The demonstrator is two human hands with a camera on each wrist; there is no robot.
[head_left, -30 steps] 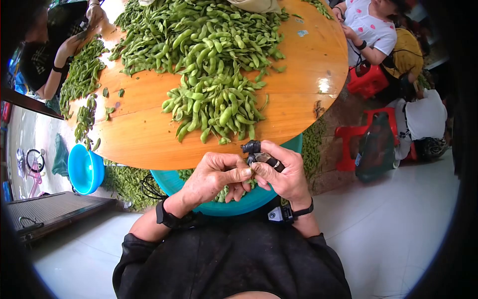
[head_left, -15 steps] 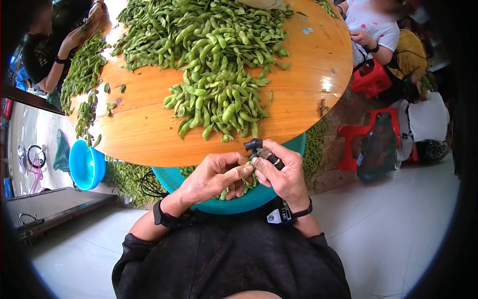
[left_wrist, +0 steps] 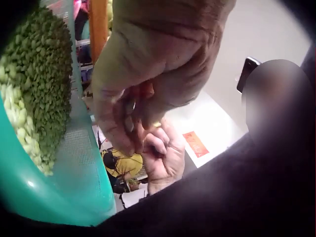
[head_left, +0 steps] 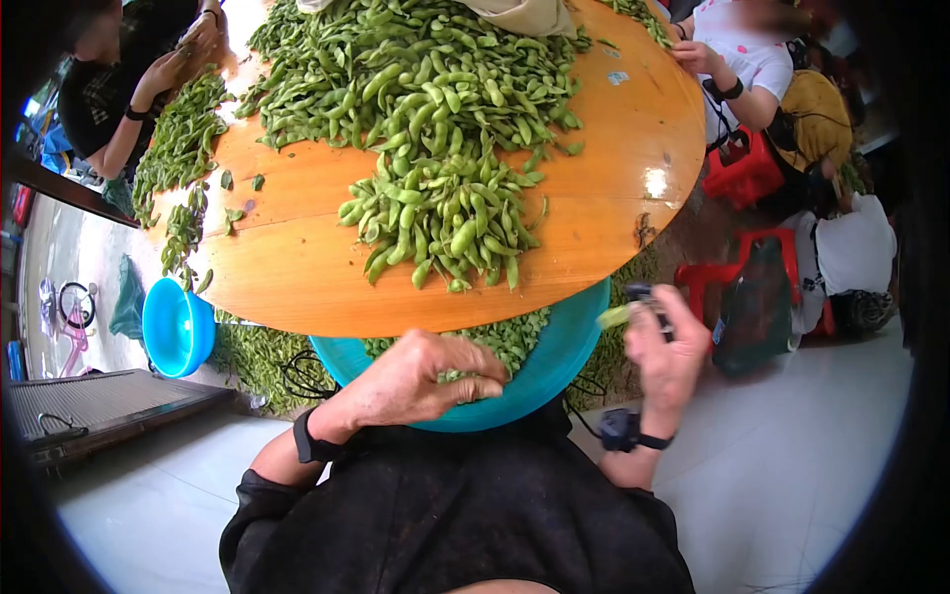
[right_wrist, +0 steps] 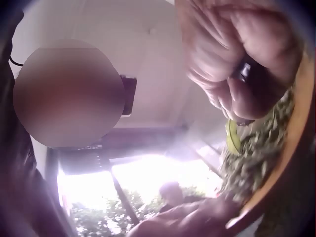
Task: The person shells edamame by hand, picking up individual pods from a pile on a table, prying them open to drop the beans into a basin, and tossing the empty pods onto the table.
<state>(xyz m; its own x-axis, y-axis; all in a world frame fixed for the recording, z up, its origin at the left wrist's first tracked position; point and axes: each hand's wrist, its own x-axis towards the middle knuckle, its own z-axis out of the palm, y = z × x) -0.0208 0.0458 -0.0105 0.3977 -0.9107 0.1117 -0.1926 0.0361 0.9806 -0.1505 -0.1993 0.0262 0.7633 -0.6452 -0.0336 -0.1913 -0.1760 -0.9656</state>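
Observation:
In the head view my right hand (head_left: 668,346) is out to the right of the teal basin (head_left: 586,346), a green soybean pod (head_left: 614,317) pinched at its fingertips. Black wrapping (head_left: 648,297) covers part of a finger on this hand. The right wrist view shows the pod (right_wrist: 232,137) hanging from the curled fingers. Over the basin, my left hand (head_left: 421,376) has its fingers bent downward and inward. I cannot tell whether beans lie inside its curl. Shelled green beans (head_left: 520,337) fill much of the basin beneath it.
A large heap of soybean pods (head_left: 435,109) spreads over the round wooden table (head_left: 297,257). A blue basin (head_left: 176,327) stands left, and pods (head_left: 262,366) cover the floor below the table. Red stools (head_left: 742,173) and a dark green bag (head_left: 754,312) are at right. Other people sit around.
My hands were together over the basin, fingertips meeting. The right hand has since swung away to the right with the pod, while the left hand stays over the basin.

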